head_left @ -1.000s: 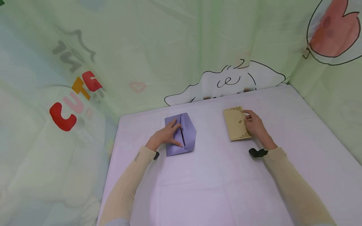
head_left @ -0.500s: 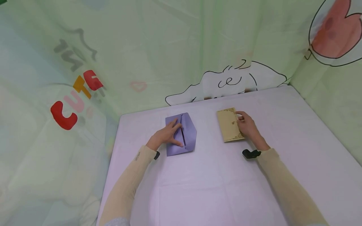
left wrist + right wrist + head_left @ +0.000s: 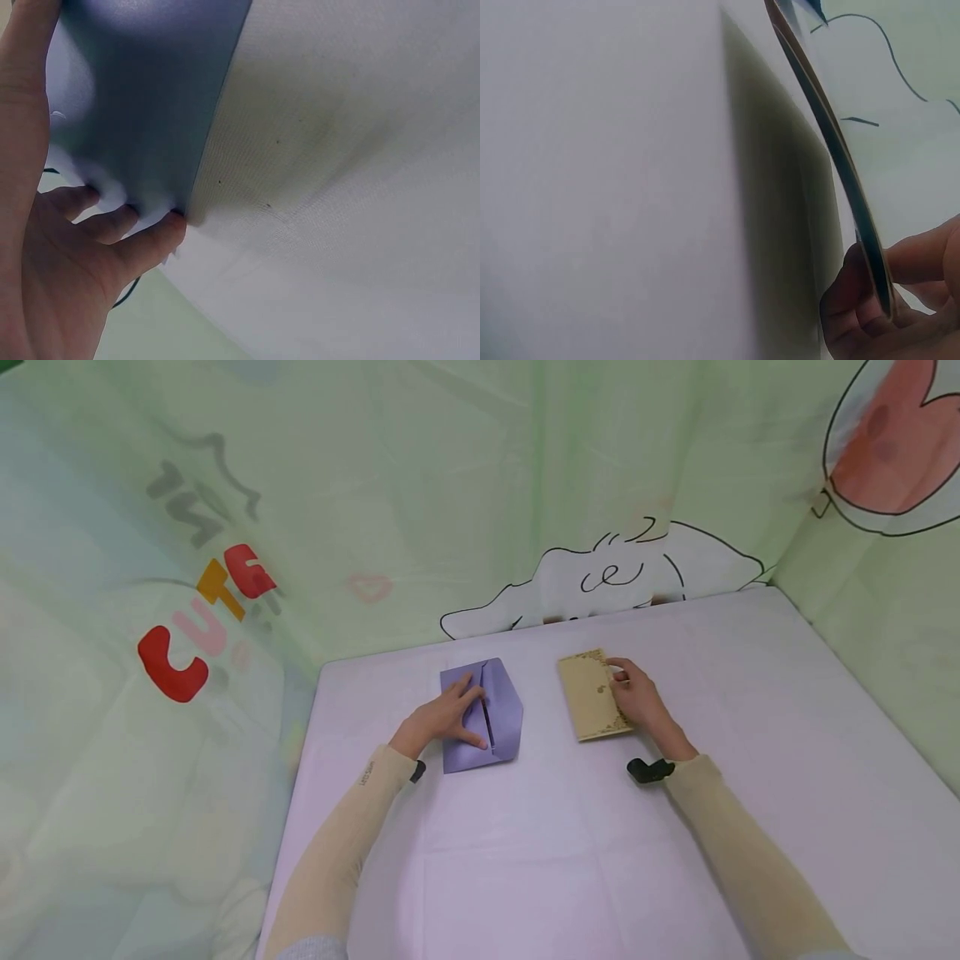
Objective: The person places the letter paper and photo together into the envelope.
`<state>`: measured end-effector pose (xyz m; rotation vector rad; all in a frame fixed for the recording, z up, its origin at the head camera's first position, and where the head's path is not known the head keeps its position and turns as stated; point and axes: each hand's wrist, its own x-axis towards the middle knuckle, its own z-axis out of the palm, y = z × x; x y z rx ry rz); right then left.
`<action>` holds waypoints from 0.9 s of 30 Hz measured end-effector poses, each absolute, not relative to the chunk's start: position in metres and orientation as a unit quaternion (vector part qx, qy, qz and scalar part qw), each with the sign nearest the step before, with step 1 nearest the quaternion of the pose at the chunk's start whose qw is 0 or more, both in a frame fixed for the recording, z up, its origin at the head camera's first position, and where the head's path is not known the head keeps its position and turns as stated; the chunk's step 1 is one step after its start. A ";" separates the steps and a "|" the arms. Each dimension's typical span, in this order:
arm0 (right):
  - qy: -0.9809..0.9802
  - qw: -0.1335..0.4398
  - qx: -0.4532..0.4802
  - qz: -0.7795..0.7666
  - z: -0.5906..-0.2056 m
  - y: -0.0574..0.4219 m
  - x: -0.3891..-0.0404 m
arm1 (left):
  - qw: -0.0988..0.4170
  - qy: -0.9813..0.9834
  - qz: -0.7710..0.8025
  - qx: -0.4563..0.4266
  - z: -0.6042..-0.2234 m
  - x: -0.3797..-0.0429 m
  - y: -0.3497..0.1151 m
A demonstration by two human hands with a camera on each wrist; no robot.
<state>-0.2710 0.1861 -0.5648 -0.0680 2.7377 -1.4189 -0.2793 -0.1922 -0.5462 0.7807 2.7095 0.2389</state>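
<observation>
A purple envelope (image 3: 508, 714) lies on the table left of centre, its pointed flap opened out to the right and a dark slit showing along its mouth. My left hand (image 3: 442, 718) rests on it with fingers and thumb spread either side of the slit. In the left wrist view, fingertips touch the envelope's smooth surface (image 3: 142, 112). To the right, my right hand (image 3: 639, 697) pinches a folded cream card (image 3: 587, 700) with ornate brown corners by its right edge. The right wrist view shows the card edge-on (image 3: 840, 157), held off the table with its shadow beneath.
A pale lilac cloth covers the table (image 3: 517, 877). Behind it hangs a light green curtain (image 3: 420, 485) with printed letters and a cartoon drawing. A gap of bare cloth separates envelope and card. Black wrist cameras (image 3: 649, 770) sit at both cuffs.
My right hand has carried the card leftward, closer to the envelope. The left hand and envelope have stayed in place.
</observation>
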 end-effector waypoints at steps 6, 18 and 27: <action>0.882 0.033 -0.036 -0.469 -0.562 0.170 -0.270 | 0.157 0.946 0.082 0.273 -0.547 -0.280 -0.192; 0.875 0.057 -0.051 -0.478 -0.558 0.136 -0.269 | 0.159 0.945 0.082 0.274 -0.546 -0.281 -0.192; 0.872 0.068 -0.060 -0.481 -0.552 0.109 -0.265 | 0.162 0.946 0.074 0.272 -0.544 -0.280 -0.191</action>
